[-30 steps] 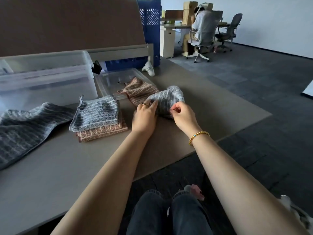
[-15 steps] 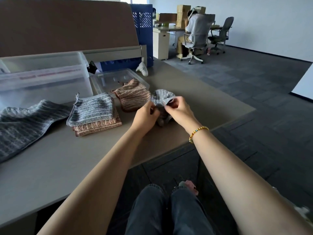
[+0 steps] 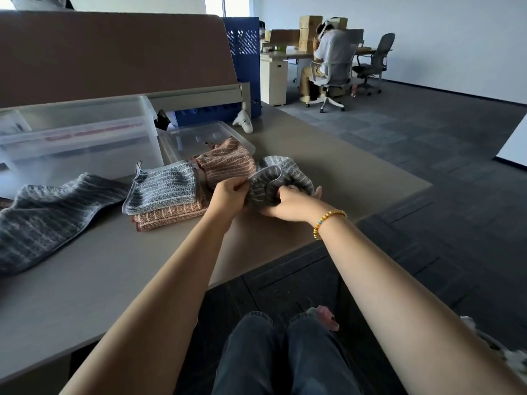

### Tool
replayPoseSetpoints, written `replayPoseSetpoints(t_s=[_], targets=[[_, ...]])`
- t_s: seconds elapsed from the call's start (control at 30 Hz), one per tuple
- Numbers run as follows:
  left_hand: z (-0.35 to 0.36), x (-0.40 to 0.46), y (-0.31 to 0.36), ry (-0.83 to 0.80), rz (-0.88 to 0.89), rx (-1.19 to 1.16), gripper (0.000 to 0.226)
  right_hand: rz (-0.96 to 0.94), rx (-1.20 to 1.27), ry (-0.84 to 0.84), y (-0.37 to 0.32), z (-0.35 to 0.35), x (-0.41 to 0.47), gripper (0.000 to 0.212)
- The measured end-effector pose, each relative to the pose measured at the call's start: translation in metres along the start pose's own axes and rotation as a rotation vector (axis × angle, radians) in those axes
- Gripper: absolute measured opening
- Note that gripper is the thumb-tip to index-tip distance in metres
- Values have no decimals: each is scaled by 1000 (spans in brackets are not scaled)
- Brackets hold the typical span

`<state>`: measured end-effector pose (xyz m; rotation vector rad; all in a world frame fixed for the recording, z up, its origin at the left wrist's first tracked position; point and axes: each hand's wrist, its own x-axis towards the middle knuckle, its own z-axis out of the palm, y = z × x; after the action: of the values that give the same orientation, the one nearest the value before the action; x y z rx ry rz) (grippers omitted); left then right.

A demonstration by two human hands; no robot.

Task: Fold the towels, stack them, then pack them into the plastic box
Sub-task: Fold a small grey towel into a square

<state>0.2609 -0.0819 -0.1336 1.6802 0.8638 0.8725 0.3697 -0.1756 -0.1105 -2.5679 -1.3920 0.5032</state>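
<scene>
Grey towel, flat a second ago, is now bunched and gripped by left hand and right hand. Fold not yet formed; folded stack lies at 9 o'clock of it.

Five towels: three grey, two brown. One clear box, one lid. Two office chairs. One bracelet.
</scene>
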Motion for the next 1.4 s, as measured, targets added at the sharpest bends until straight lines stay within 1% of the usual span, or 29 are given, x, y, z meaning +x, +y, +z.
replayPoseSetpoints(t_s=[0.03, 0.07, 0.1, 0.17, 0.23, 0.3, 0.33, 0.37, 0.43, 0.47, 0.5, 0.57, 0.6, 0.63, 0.7, 0.77, 0.8, 0.87, 0.9, 0.93, 1.0, 1.03, 1.07, 1.17, 1.2, 1.27, 1.3, 1.37, 1.4], targets=[[-1, 0, 1, 2, -2, 7, 20, -22, -61, 40, 1, 3, -3, 63], [-1, 1, 1, 8, 14, 57, 21, -53, -86, 107, 3, 6, -5, 51], [-3, 3, -1, 13, 52, 177, 22, -85, -103, 193, 7, 7, -8, 39], [-5, 3, 0, -14, 161, 530, 24, -123, -164, 354, 17, 9, -10, 28], [-5, 3, 1, -151, 251, 811, 24, -108, -233, 489, 27, 8, -10, 26], [-1, -1, 6, -335, 232, 994, 35, -67, -268, 574, 35, 5, -9, 25], [2, -3, 10, -396, 207, 1046, 41, -49, -255, 591, 38, 3, -9, 27], [6, -2, 13, -426, 197, 1099, 42, -30, -230, 600, 41, 2, -8, 29], [16, -2, 23, -414, 202, 1205, 35, 19, -174, 635, 48, -2, -4, 28], [22, -1, 29, -414, 154, 1171, 30, 43, -111, 660, 53, -4, 0, 26], [30, 3, 33, -422, 39, 1005, 27, 66, 6, 686, 56, -6, 3, 24], [44, 17, 39, -405, -264, 399, 31, 99, 360, 694, 61, -15, 12, 16], [49, 28, 40, -356, -345, 110, 35, 116, 525, 689, 63, -20, 19, 12], [52, 39, 41, -278, -370, -125, 37, 131, 635, 691, 64, -27, 25, 13], [51, 59, 52, -92, -352, -432, 34, 133, 743, 754, 66, -47, 36, 17], [47, 74, 71, 45, -244, -621, 32, 21, 799, 906, 61, -72, 43, 16], [45, 79, 82, 78, -157, -688, 35, -54, 820, 959, 58, -84, 46, 19], [41, 87, 99, 104, 15, -747, 39, -173, 816, 1031, 54, -98, 49, 48], [40, 87, 101, 111, 80, -698, 39, -212, 780, 1058, 55, -98, 50, 62], [37, 85, 98, 133, 142, -572, 39, -233, 734, 1071, 58, -92, 49, 70], [32, 75, 77, 193, 245, -161, 39, -219, 621, 1029, 69, -70, 45, 77], [31, 68, 62, 203, 289, 26, 38, -182, 558, 969, 76, -56, 41, 75], [32, 55, 49, 202, 313, 161, 35, -129, 496, 891, 83, -39, 36, 69], [37, 21, 17, 150, 370, 400, 33, 32, 332, 684, 96, -5, 16, 24], [39, 13, 11, 114, 379, 471, 30, 67, 305, 646, 96, -1, 10, 18], [40, 1, 9, 30, 341, 595, 23, 67, 296, 622, 94, -1, 3, 19], [41, -5, 11, -17, 320, 661, 21, 57, 277, 609, 93, -3, 0, 25], [43, -15, 14, -99, 338, 819, 26, 65, 140, 564, 90, -5, -5, 34], [44, -20, 15, -127, 358, 903, 33, 86, 47, 531, 89, -6, -8, 33]])
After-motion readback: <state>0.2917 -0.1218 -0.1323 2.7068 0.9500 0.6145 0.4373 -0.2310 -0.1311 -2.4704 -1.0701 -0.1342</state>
